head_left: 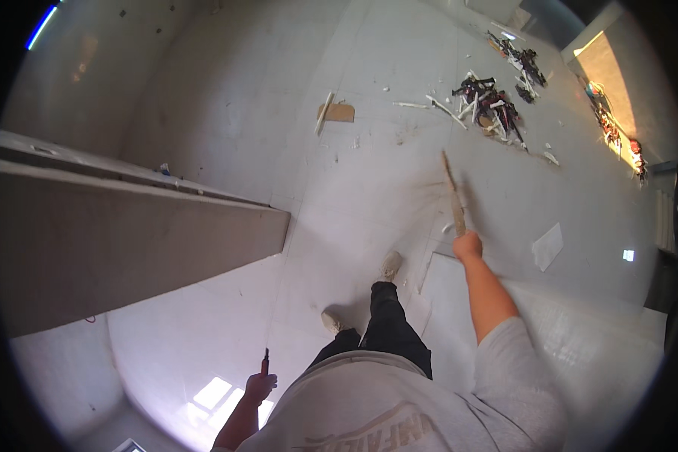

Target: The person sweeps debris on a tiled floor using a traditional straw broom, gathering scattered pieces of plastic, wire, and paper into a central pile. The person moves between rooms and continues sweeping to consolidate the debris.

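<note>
My right hand (467, 245) is closed round one end of a long, narrow brown strip (454, 200). It looks like cardboard or wood, and its far end points away from me above the floor. Low at the left, my left hand (260, 387) grips a slim red-and-black hand tool (265, 363) with its dark tip upward; its exact kind is too small to make out. A small white scrap (448, 227) lies beside the strip, close to my right hand.
A heap of dark debris and white pieces (490, 105) lies at the far right, with more debris (531, 66) behind. A brown board piece (337, 113) and a white strip (324, 113) lie ahead. A long partition wall (143, 241) juts in from the left. A white sheet (548, 246) lies right.
</note>
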### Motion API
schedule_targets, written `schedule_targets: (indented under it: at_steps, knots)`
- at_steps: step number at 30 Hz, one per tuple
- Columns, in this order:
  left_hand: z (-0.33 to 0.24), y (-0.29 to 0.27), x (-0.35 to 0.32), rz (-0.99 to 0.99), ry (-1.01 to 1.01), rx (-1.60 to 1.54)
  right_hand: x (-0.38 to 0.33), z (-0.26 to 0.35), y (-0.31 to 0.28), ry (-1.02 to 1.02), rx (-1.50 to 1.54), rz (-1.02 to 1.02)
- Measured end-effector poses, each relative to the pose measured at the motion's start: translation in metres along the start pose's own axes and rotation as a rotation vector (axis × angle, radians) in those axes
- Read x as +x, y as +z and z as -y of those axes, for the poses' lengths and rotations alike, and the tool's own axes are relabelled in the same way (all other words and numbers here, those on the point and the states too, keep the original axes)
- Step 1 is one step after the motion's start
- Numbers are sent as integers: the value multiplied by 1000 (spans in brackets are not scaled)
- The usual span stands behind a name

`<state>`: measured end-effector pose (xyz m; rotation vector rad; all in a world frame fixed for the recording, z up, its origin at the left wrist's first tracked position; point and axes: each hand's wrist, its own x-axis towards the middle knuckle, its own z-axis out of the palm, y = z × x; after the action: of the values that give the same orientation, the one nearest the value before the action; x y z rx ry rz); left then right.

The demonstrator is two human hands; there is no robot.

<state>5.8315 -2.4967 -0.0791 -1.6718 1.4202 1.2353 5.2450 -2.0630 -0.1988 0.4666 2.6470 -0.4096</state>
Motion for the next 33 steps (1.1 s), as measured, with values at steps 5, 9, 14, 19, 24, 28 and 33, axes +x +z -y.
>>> schedule_targets:
  at_steps: [5,9,14,19,24,28,33]
  knots:
    - [-124,49,-16,16,107,177,-18,52,3,162,709,352]
    - [-215,79,-37,66,315,174,-28,106,9,145,754,755]
    - [-276,87,-66,84,416,51,-41,198,13,5,574,978]
    - [-282,55,-44,-2,347,200,-45,291,36,-174,326,1032]
    - [-286,24,14,-50,90,79,-43,366,53,-298,119,998]
    - [-261,7,79,-31,-9,-56,-22,409,81,-301,-8,1004]
    - [-331,-21,51,-46,-16,-95,27,451,129,-385,-195,1040]
